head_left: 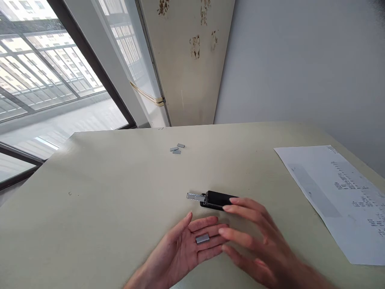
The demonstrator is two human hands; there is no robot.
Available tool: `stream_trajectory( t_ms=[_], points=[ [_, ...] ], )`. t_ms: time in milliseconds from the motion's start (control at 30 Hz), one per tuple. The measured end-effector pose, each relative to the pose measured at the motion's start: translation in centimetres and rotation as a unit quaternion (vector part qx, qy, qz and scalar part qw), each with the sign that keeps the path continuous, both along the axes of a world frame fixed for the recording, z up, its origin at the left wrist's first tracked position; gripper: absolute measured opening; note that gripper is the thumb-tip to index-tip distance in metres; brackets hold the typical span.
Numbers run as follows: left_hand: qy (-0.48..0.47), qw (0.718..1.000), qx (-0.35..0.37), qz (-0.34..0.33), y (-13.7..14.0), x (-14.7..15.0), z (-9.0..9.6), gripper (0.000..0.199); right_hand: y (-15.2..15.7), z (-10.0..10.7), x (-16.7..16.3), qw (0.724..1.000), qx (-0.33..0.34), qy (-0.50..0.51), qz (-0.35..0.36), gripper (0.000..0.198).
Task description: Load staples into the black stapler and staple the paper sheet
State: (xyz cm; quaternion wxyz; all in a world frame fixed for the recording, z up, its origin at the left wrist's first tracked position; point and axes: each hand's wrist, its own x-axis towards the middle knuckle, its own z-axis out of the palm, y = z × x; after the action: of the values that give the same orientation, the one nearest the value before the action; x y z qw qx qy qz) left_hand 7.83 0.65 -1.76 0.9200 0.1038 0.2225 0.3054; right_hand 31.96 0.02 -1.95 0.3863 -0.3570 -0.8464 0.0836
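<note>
On the fingers of my left hand [192, 245], palm up and spread, rests a short strip of staples [202, 239]. My right hand [255, 239] hovers just to the right, its fingers apart and slightly curled, with nothing visible in them. Its upper fingers overlap the near end of a black stapler [219, 199], and I cannot tell whether they touch it. From the stapler's left end a metal staple tray [195, 196] sticks out. Farther back on the table lie several more staple strips [177, 149] in a small cluster.
A printed sheet of paper [333, 200] lies at the right of the pale table [120, 192]. One loose bent staple [70, 193] is at the left. Behind the table stand a fridge [192, 80] with worn patches, a wall [300, 64] and a window [45, 72].
</note>
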Motion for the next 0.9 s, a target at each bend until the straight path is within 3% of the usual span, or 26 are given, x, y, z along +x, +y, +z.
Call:
stream_trajectory(
  t_ms=[267,533,800,900],
  points=[
    [0.011,0.999,0.014,-0.046,-0.3,0.6,0.3,0.057,-0.2,0.7,-1.3,0.998,0.035,-0.041,0.012,0.007],
    [0.009,0.997,0.028,-0.074,-0.3,1.1,1.1,0.060,0.0,0.6,-1.5,0.997,0.057,-0.037,0.034,0.018],
    [0.007,0.996,0.032,-0.087,-0.5,1.1,0.7,0.063,-0.2,1.0,-1.7,0.996,0.049,-0.047,0.055,0.021],
    [0.011,0.997,0.024,-0.078,-0.5,0.9,0.3,0.063,-0.3,1.0,-1.4,0.998,0.025,-0.009,0.060,0.022]
  ],
)
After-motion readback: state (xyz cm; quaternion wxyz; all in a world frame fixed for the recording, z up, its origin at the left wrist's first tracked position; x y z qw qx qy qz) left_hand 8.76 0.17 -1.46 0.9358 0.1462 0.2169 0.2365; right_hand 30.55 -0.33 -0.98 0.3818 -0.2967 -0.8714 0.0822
